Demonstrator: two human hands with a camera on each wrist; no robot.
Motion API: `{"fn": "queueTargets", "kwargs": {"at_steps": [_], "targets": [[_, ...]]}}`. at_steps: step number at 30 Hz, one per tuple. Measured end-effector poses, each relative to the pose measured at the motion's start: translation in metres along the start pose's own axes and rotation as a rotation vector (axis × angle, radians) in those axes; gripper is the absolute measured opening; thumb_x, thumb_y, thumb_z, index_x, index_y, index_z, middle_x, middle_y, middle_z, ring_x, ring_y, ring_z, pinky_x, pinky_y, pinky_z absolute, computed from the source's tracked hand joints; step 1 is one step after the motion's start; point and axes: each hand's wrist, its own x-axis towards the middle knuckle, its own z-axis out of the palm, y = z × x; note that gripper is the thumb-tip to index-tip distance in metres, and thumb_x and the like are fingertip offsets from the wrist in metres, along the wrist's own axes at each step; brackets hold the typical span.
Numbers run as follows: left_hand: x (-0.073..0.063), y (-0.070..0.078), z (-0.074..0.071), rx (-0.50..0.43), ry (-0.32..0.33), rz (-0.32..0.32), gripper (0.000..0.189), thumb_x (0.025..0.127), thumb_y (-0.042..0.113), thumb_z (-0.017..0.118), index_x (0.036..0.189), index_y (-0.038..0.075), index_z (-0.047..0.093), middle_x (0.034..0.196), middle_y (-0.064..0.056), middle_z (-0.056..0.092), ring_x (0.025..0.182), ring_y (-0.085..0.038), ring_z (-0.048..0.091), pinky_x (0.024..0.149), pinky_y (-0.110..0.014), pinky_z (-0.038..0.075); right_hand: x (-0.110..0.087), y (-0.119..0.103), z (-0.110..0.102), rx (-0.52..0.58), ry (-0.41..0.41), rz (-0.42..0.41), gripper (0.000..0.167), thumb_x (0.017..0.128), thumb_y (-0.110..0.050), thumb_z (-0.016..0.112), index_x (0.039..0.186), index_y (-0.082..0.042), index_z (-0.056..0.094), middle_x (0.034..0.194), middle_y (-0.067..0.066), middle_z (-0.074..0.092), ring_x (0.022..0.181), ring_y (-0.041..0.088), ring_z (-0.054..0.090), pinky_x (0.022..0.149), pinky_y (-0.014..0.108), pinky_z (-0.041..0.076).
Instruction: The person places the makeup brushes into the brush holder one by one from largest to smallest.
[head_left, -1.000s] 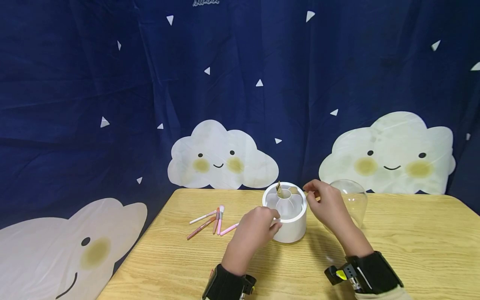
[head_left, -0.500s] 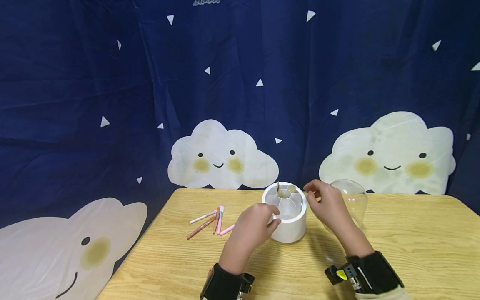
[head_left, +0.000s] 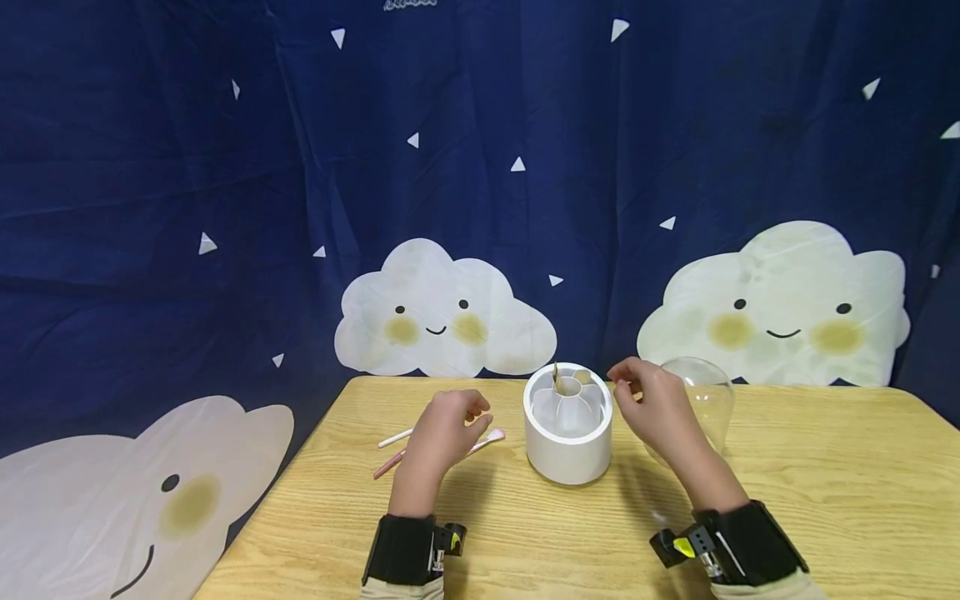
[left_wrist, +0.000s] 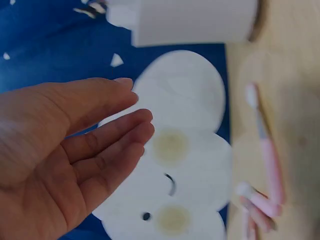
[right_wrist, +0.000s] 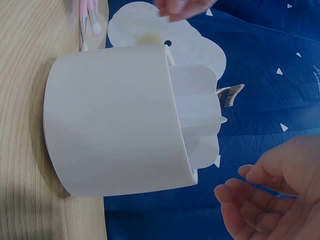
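My left hand (head_left: 438, 429) hovers over the loose makeup brushes, its fingers loosely bent with nothing between them. A pink brush (head_left: 495, 435) shows its pale head just past the fingertips; a white brush (head_left: 394, 438) and a brownish-pink brush (head_left: 387, 465) stick out on the other side. The hand hides the rest in the head view. Right of it stands a white round brush holder (head_left: 568, 458) with a divided insert, and dark-tipped bristles (right_wrist: 232, 95) rise above its rim. Beside the holder's right side, my right hand (head_left: 651, 402) is held up, relaxed, holding nothing.
A clear dome cover (head_left: 712, 400) stands on the wooden table (head_left: 832, 492), behind the right hand and partly hidden by it. A dark blue curtain (head_left: 465, 192) with smiling clouds hangs right behind the table's back edge.
My left hand has moved left from the holder's front rim to above the brushes. The pink brush's head now shows right of it. My right hand has stayed in place.
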Motion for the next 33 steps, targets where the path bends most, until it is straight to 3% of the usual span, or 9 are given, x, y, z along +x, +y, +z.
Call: {"fn": "queueTargets", "kwargs": {"at_steps": [6, 13, 23, 33], "targets": [[-0.002, -0.023, 0.014, 0.036, -0.110, -0.126, 0.016, 0.088, 0.011, 0.079, 0.101, 0.003, 0.074, 0.092, -0.010, 0.073, 0.085, -0.025, 0.069, 0.073, -0.039, 0.056, 0.000, 0.000, 0.000, -0.003, -0.003, 0.000, 0.017, 0.092, 0.001, 0.056, 0.102, 0.005, 0.069, 0.100, 0.023, 0.070, 0.087, 0.034, 0.067, 0.076, 0.048, 0.059], [-0.008, -0.044, 0.028, 0.035, -0.177, -0.229, 0.022, 0.081, 0.006, 0.084, 0.100, 0.000, 0.073, 0.086, -0.010, 0.067, 0.077, -0.022, 0.063, 0.067, -0.037, 0.054, -0.001, 0.000, 0.000, -0.001, -0.001, -0.005, 0.017, 0.092, 0.001, 0.056, 0.102, 0.005, 0.069, 0.099, 0.022, 0.070, 0.085, 0.034, 0.067, 0.073, 0.047, 0.059], [-0.011, -0.056, 0.036, 0.118, -0.165, -0.258, 0.014, 0.077, 0.002, 0.085, 0.080, 0.005, 0.072, 0.079, -0.004, 0.061, 0.076, -0.019, 0.056, 0.063, -0.036, 0.052, 0.000, -0.002, 0.001, 0.002, -0.020, 0.017, 0.017, 0.093, 0.000, 0.056, 0.103, 0.004, 0.069, 0.101, 0.023, 0.070, 0.085, 0.033, 0.067, 0.071, 0.043, 0.058], [-0.012, -0.057, 0.036, 0.094, -0.167, -0.261, 0.013, 0.083, 0.000, 0.080, 0.078, 0.006, 0.070, 0.073, -0.002, 0.057, 0.063, -0.015, 0.051, 0.056, -0.030, 0.045, 0.000, -0.001, 0.001, -0.006, -0.017, 0.009, 0.017, 0.093, 0.000, 0.056, 0.102, 0.005, 0.069, 0.100, 0.022, 0.070, 0.085, 0.033, 0.066, 0.071, 0.043, 0.058]]}}
